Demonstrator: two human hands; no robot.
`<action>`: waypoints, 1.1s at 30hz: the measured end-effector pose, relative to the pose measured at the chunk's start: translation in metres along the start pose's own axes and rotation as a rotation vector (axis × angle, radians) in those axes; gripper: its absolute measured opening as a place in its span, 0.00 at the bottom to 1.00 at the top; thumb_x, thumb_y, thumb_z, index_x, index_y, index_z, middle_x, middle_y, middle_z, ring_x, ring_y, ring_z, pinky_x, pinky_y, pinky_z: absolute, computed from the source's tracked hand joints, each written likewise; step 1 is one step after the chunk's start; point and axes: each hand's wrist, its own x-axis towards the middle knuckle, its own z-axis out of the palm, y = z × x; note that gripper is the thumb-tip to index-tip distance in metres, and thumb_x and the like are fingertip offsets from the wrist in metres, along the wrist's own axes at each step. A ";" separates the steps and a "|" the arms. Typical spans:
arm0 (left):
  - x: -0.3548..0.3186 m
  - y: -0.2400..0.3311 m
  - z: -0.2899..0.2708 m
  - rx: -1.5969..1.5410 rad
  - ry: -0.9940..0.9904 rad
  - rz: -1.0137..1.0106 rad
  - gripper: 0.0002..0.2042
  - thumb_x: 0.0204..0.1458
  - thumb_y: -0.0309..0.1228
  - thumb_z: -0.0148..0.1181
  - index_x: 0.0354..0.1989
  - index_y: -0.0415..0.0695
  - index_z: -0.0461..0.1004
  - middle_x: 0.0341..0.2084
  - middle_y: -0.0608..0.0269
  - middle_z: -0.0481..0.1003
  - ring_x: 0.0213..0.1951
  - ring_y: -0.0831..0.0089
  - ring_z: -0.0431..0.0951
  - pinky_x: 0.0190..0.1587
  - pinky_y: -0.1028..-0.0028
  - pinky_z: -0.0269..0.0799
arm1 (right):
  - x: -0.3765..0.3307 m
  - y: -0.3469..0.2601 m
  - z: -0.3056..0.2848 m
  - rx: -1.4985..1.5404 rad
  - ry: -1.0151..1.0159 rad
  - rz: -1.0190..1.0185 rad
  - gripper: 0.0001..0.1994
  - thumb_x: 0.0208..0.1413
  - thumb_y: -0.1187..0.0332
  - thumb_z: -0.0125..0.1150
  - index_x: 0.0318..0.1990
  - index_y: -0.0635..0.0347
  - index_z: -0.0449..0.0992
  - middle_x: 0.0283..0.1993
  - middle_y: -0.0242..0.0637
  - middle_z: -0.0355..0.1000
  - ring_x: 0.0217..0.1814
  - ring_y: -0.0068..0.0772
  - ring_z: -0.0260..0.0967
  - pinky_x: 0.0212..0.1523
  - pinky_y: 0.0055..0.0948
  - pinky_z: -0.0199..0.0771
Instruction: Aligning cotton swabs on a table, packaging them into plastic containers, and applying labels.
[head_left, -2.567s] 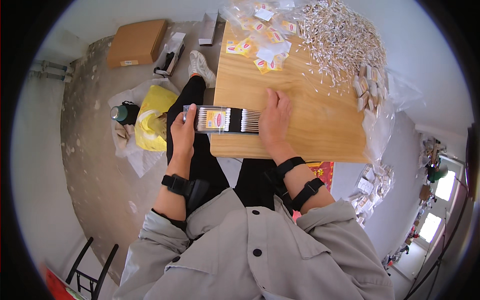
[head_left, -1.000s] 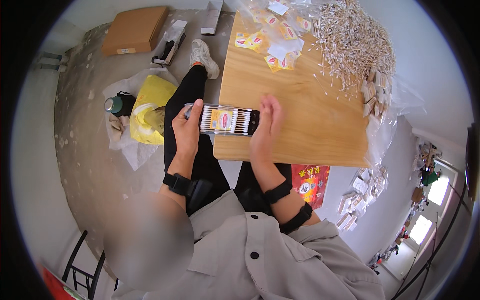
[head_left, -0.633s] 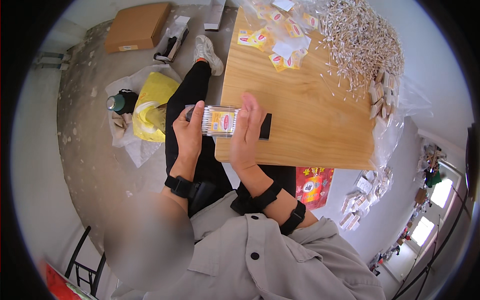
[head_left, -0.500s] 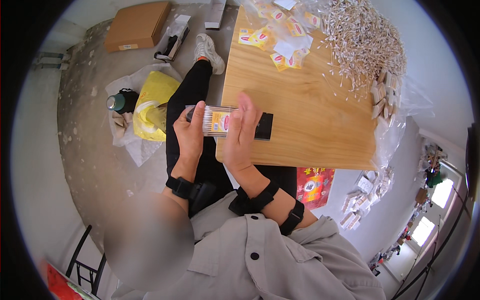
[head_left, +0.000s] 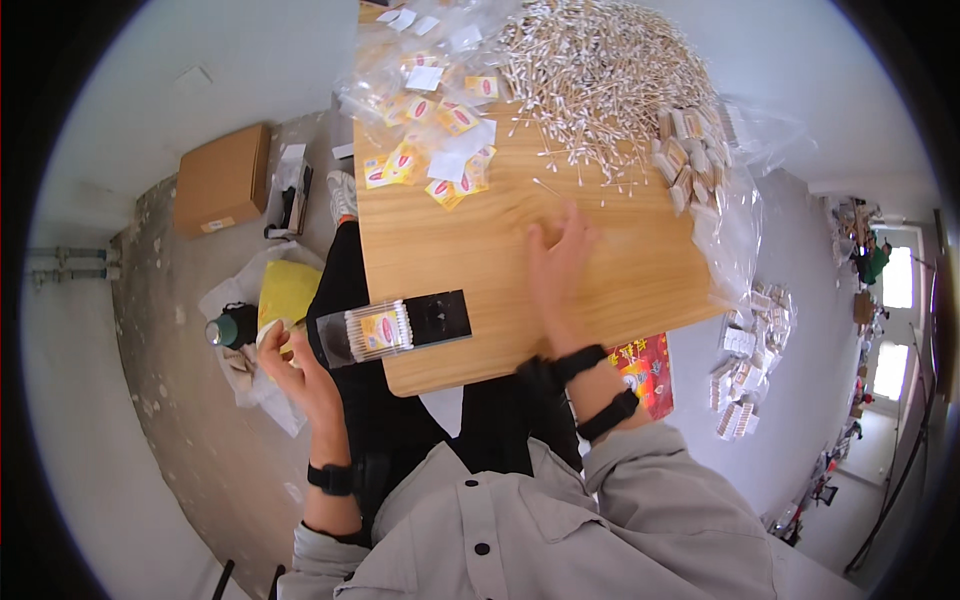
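A bundle of cotton swabs (head_left: 379,332) with a yellow label card lies in a dark, partly see-through holder (head_left: 440,316) that juts over the table's left front corner. Just left of the holder, my left hand (head_left: 305,378) is raised with its fingers bent but apart, beside the yellow bag (head_left: 287,288); no held thing shows in it. Over the tabletop (head_left: 480,245), right of the holder, my right hand (head_left: 560,262) is blurred by motion, thumb and fingers apart, holding nothing visible. Loose cotton swabs (head_left: 610,75) are heaped at the far side.
Yellow label cards (head_left: 405,160) and clear plastic bags spread over the far left of the table. Bundled swabs (head_left: 690,160) are stacked at the right edge by clear film (head_left: 730,240). On the floor stand a cardboard box (head_left: 222,180), a bottle (head_left: 222,330) and packed bundles (head_left: 745,370).
Both hands have let go of the swab bundle, which now rests in the holder. My left hand has moved left, my right hand right over the table. The view has shifted.
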 end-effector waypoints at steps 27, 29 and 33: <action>-0.090 0.074 0.161 0.608 -0.862 0.821 0.35 0.52 0.45 0.57 0.66 0.40 0.58 0.69 0.50 0.50 0.71 0.57 0.49 0.69 0.51 0.44 | 0.112 0.048 0.040 -0.130 -0.026 -0.038 0.11 0.45 0.65 0.68 0.32 0.58 0.74 0.35 0.42 0.67 0.42 0.48 0.66 0.42 0.46 0.64; -0.089 0.074 0.160 0.627 -0.859 0.832 0.34 0.53 0.46 0.56 0.66 0.41 0.58 0.69 0.50 0.51 0.71 0.57 0.49 0.69 0.51 0.43 | 0.097 0.058 0.025 -0.089 -0.070 -0.062 0.10 0.45 0.66 0.67 0.33 0.59 0.74 0.34 0.43 0.67 0.40 0.48 0.66 0.40 0.45 0.65; -0.088 0.072 0.159 0.625 -0.837 0.841 0.35 0.53 0.46 0.57 0.66 0.41 0.58 0.69 0.50 0.51 0.71 0.58 0.49 0.69 0.51 0.43 | 0.054 0.058 -0.008 0.044 -0.140 -0.104 0.09 0.49 0.68 0.64 0.37 0.59 0.76 0.32 0.44 0.68 0.37 0.48 0.67 0.38 0.43 0.67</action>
